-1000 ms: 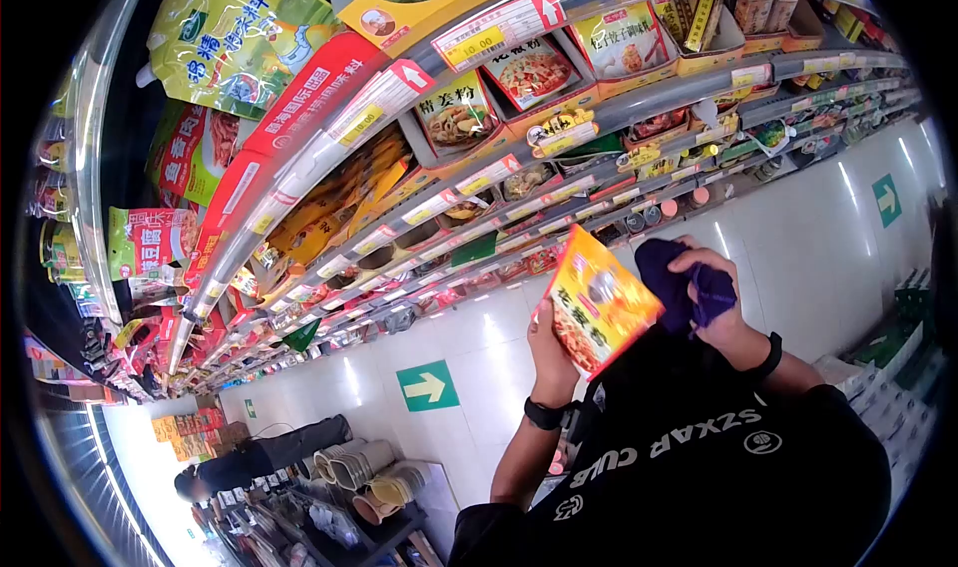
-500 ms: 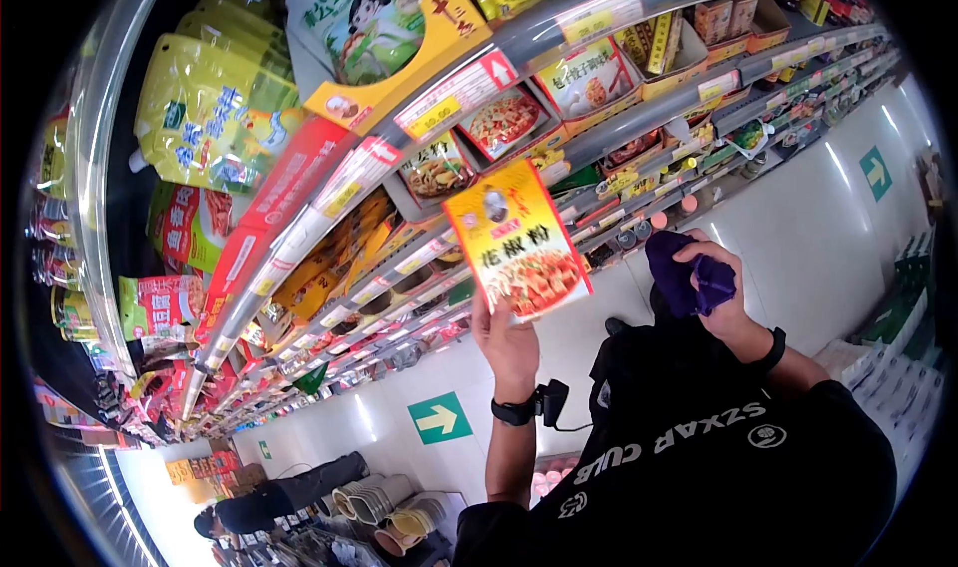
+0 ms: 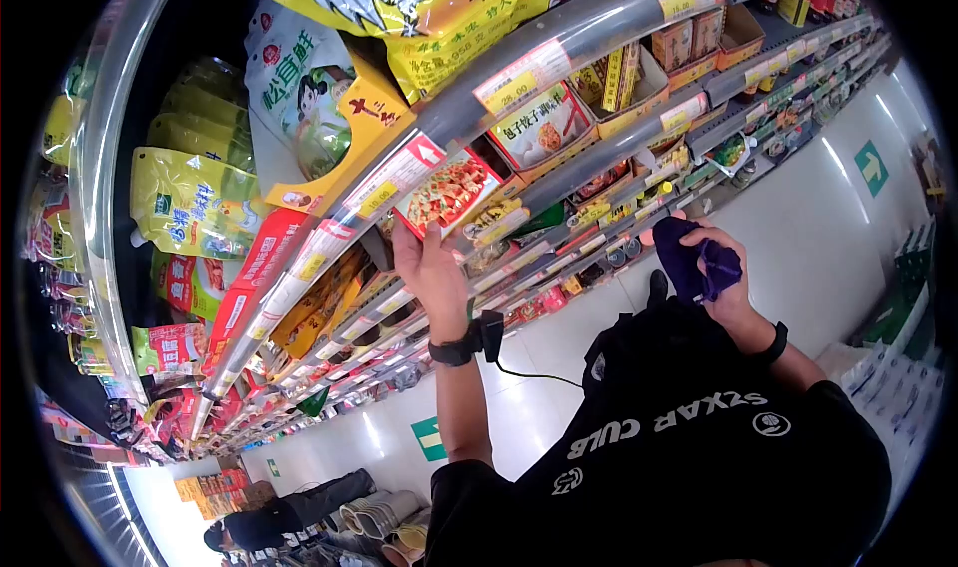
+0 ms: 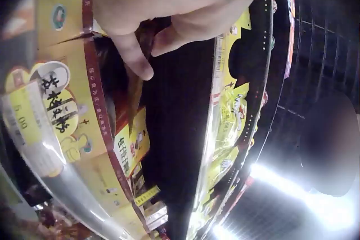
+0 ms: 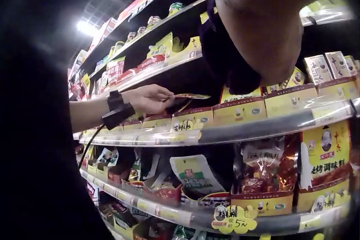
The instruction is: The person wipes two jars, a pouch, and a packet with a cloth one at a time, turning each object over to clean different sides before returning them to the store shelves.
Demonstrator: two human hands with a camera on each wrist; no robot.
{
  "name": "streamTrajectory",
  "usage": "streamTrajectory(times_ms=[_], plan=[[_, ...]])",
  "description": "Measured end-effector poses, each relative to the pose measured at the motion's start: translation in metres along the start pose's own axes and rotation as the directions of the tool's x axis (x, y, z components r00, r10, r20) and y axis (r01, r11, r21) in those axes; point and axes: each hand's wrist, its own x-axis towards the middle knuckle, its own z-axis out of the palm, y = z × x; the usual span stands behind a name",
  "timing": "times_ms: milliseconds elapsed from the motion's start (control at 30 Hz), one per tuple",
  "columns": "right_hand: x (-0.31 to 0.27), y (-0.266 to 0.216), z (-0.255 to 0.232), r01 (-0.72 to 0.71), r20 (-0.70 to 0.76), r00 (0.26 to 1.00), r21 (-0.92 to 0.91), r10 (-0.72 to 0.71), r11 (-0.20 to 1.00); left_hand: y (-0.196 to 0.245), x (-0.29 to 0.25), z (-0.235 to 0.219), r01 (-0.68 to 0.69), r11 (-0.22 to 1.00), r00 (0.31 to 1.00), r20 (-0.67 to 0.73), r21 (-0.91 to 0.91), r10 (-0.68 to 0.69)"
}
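Note:
My left hand (image 3: 431,280) is at the shelf front, pinching the lower edge of a flat seasoning packet (image 3: 447,194) with a red border and a food picture. The packet's top goes in behind the shelf's price rail. In the left wrist view, the fingers (image 4: 135,60) reach over a yellow display box (image 4: 84,99), the packet edge-on among them. From the right wrist view, the packet (image 5: 194,96) lies nearly level just above the boxes. Lower and to the right, my right hand (image 3: 730,273) grips a bunched dark purple cloth (image 3: 681,258), away from the shelf.
A dumpling seasoning packet (image 3: 544,128) stands in the box beside it. Yellow pouches (image 3: 195,203) and a large yellow bag (image 3: 449,28) sit on the shelf above, behind a price rail (image 3: 519,83). Another person (image 3: 289,517) is farther down the aisle, near stacked containers (image 3: 379,512).
My left hand has carried the packet up and left, from before my body to the shelf box. The right hand has stayed nearly in place with the purple cloth.

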Motion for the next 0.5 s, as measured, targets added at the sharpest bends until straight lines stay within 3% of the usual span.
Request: streamTrajectory(times_ms=[67,200,300,333,433,467,500], plan=[[0.011,-0.001,-0.008,-0.010,0.002,1.000,0.055,0.010,0.998,-0.003,0.012,0.004,-0.033,0.999,0.999,-0.035,0.029,0.034],[0.034,-0.009,-0.014,-0.040,0.020,0.999,0.218,0.036,0.975,0.000,0.019,0.019,-0.044,0.928,0.992,-0.097,0.371,0.086],[0.048,-0.003,-0.024,-0.020,0.017,1.000,0.197,0.017,0.980,-0.009,0.027,0.006,-0.145,0.582,0.975,0.016,0.800,0.221],[0.052,-0.001,-0.027,-0.033,0.020,0.999,0.211,0.030,0.977,-0.008,0.022,0.014,-0.027,0.619,0.974,-0.120,0.785,0.195],[0.063,0.007,-0.037,-0.065,0.034,0.998,0.239,0.059,0.969,0.000,0.019,0.027,-0.044,0.318,0.973,-0.032,0.947,0.230],[0.066,0.011,-0.041,-0.071,0.040,0.997,0.238,0.063,0.969,-0.013,0.023,0.015,-0.259,0.158,0.892,0.173,0.953,0.418],[0.069,0.012,-0.043,-0.074,0.046,0.997,0.237,0.065,0.969,-0.014,0.023,0.012,-0.240,0.158,0.905,0.162,0.958,0.394]])
